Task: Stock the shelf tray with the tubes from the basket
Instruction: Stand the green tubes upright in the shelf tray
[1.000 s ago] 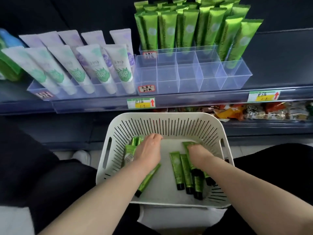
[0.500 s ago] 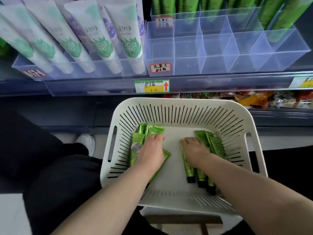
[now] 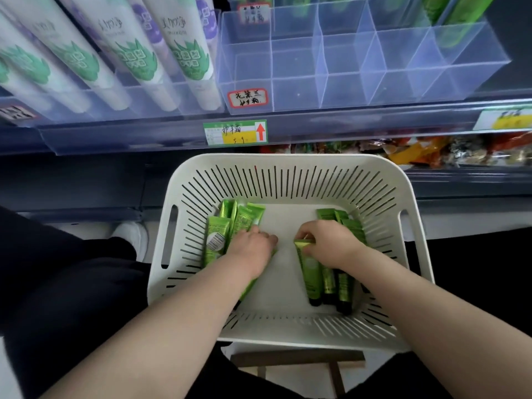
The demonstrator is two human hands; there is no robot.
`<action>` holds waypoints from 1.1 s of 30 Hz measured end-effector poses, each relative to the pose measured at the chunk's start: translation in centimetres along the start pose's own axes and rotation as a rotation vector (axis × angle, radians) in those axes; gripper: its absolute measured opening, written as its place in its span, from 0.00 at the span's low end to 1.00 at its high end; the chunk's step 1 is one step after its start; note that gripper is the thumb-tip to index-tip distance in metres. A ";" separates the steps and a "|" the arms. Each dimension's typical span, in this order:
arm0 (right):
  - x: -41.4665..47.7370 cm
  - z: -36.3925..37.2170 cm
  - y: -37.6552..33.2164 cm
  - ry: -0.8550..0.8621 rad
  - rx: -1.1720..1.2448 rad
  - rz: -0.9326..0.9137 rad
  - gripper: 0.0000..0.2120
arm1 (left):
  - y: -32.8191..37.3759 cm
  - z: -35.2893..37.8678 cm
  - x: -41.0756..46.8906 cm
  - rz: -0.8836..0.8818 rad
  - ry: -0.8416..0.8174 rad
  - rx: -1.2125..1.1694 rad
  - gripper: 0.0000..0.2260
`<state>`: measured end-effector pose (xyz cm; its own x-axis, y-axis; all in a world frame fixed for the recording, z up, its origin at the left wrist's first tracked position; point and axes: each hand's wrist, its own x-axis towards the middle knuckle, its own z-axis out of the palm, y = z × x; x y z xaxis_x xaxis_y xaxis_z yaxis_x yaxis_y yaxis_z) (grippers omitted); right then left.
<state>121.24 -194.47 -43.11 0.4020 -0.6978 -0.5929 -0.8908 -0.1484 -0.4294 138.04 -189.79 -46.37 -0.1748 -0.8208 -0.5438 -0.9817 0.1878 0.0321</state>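
Note:
A white slotted basket (image 3: 290,180) sits in front of me on a stool, holding several small green tubes in two groups. My left hand (image 3: 253,244) lies palm down on the left group of green tubes (image 3: 218,240), fingers curled over them. My right hand (image 3: 328,243) pinches the flat end of one green tube (image 3: 309,272) at the front of the right group. Above, the clear divided shelf tray (image 3: 345,79) shows bare compartments along its front rows.
White tubes with green leaf prints (image 3: 184,56) lean in the neighbouring tray on the left. A shelf edge with price labels (image 3: 234,132) runs between tray and basket. Snack packets (image 3: 417,148) lie on the lower shelf at right. My dark trouser legs flank the basket.
The view has dropped and closed in on the basket. My right hand has shifted from covering the right tubes to pinching one tube's end. My left hand stays on the left group.

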 end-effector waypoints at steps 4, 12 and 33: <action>-1.6 -0.9 0.2 0.139 0.054 -0.053 0.11 | 0.3 0.1 0.8 0.029 -0.061 0.118 0.17; -2.4 -1.1 0.0 0.163 0.054 -0.103 0.10 | -0.6 -1.6 0.5 0.044 -0.045 0.226 0.11; -13.1 -13.3 -1.0 0.950 0.117 -0.291 0.07 | 3.0 -19.2 -5.9 0.024 0.901 -0.699 0.05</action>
<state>114.05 -194.47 -25.86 0.2199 -0.9236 0.3141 -0.7375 -0.3681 -0.5662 134.71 -194.76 -26.95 0.0922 -0.9629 0.2536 -0.7552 0.0984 0.6481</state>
